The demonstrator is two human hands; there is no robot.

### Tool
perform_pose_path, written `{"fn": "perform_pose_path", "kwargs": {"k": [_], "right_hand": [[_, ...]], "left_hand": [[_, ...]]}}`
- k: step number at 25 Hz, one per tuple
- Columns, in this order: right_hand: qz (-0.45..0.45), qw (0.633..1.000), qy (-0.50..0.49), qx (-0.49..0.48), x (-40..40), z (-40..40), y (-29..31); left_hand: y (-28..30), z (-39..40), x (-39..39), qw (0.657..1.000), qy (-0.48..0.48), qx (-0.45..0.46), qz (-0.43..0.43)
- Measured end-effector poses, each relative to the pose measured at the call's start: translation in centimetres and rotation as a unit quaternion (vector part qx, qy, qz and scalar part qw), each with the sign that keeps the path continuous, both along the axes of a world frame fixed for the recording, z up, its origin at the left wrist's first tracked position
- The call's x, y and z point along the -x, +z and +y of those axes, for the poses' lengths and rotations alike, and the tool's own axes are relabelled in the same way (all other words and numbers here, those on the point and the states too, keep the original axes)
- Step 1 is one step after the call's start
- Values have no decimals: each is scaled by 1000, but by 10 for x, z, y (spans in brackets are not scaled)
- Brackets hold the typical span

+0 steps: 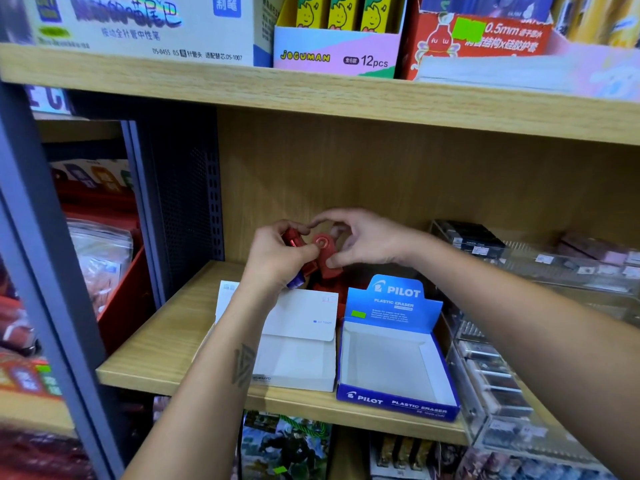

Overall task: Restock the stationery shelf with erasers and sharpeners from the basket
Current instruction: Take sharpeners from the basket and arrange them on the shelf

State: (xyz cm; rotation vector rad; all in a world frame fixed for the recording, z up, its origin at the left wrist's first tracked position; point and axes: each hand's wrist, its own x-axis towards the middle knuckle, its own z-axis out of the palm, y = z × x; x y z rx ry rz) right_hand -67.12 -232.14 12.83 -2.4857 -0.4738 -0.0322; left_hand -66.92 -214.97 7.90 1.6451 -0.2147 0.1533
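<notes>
My left hand (277,254) grips a small bunch of red sharpeners (294,239), with a blue one (296,281) poking out below the palm. My right hand (360,242) pinches one red sharpener (325,249) with a round hole in its face, held between both hands above the back of the wooden shelf (173,337). A red box (325,285) sits behind, mostly hidden. In front stand an empty white carton (298,355) and an empty blue Pilot plastic eraser carton (391,362). The basket is not in view.
Clear acrylic drawers (491,368) with small items fill the shelf's right side. The upper shelf board (311,95) carries pen boxes close overhead. A grey metal upright (45,258) and red bins (117,299) stand at left. More goods lie on the shelf below.
</notes>
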Motion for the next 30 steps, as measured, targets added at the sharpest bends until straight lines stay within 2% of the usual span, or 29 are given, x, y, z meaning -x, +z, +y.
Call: {"fn": "perform_pose_path", "kwargs": {"k": [2,4,10,21,23,27,30], "right_hand": [[-54,994,-31,92,-7,1,0],[-68,987,-55,138,-12,0,-3],[-46,990,-49,127,-18,6,-16],[9,992,-29,123,-14,6,-6],[-2,990,-35,136,-15,8,-7],[-14,987,-52,151,-15,9,-6],[-1,987,-39,154,-14,9,-4]], "left_hand": [[0,2,-1,998,12,-60,-4],[1,3,0,993,8,-114,-7],[2,6,0,986,-19,-165,-4],[0,7,0,996,19,-80,22],[0,9,0,995,11,-97,21],[1,14,5,983,-65,-172,12],[3,15,6,979,-75,-187,21]]}}
